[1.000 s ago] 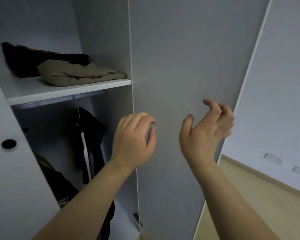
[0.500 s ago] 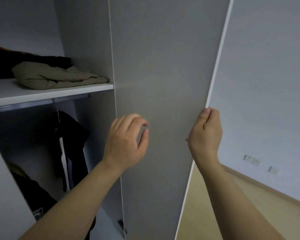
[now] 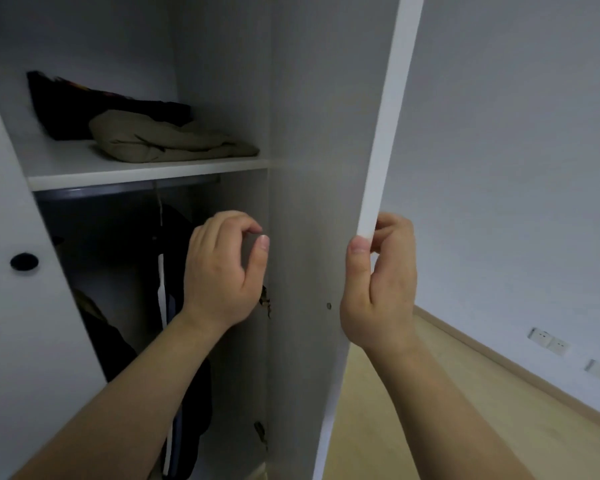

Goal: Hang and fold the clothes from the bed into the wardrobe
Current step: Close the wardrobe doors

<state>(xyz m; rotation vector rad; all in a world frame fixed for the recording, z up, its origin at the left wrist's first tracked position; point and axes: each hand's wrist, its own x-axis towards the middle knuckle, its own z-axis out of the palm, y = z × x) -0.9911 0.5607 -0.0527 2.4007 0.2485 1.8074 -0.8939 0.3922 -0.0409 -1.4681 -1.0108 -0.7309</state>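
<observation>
The white wardrobe stands open in front of me. My right hand (image 3: 380,282) grips the outer edge of the right wardrobe door (image 3: 312,133), thumb on the inner face and fingers curled round the outside. My left hand (image 3: 222,265) hovers in front of the opening with its fingers loosely curled and nothing in them. On the upper shelf (image 3: 146,169) lies a folded khaki garment (image 3: 167,140) in front of a dark garment (image 3: 84,109). Below the shelf, dark clothes (image 3: 174,271) hang from the rail (image 3: 118,192).
The left wardrobe door (image 3: 21,306) with a round black pull (image 3: 24,261) stands at the left edge. A pale wall with sockets (image 3: 548,341) and a wooden floor (image 3: 465,410) lie to the right. Hinges (image 3: 264,301) sit on the wardrobe's inner side.
My right hand reached the right door's edge and took hold of it, and the door has swung inward. My left hand stays loosely curled before the opening.
</observation>
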